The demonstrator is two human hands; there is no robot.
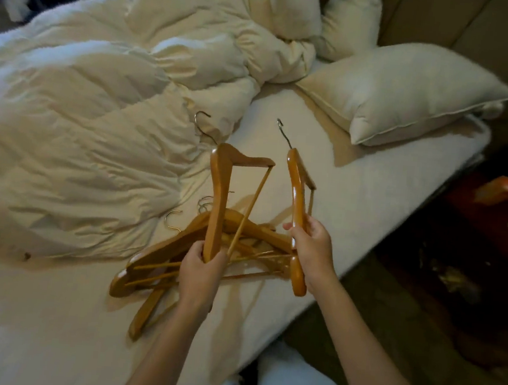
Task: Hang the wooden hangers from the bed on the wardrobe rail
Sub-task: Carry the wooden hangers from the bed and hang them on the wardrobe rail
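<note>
My left hand point(201, 269) grips one end of a wooden hanger point(220, 189), held upright above the bed with its metal hook pointing away from me. A second wooden hanger point(296, 193) stands edge-on in my right hand point(312, 248), its hook also at the top. Beneath both hands a pile of several wooden hangers point(161, 255) lies on the white sheet point(369, 196), with their hooks toward the duvet. The wardrobe rail is not in view.
A crumpled cream duvet point(100, 111) covers the left of the bed. Two pillows point(403, 91) lie at the head, against a padded headboard point(476, 24). The bed's edge runs diagonally at right, with dark floor and small items point(495, 189) beyond.
</note>
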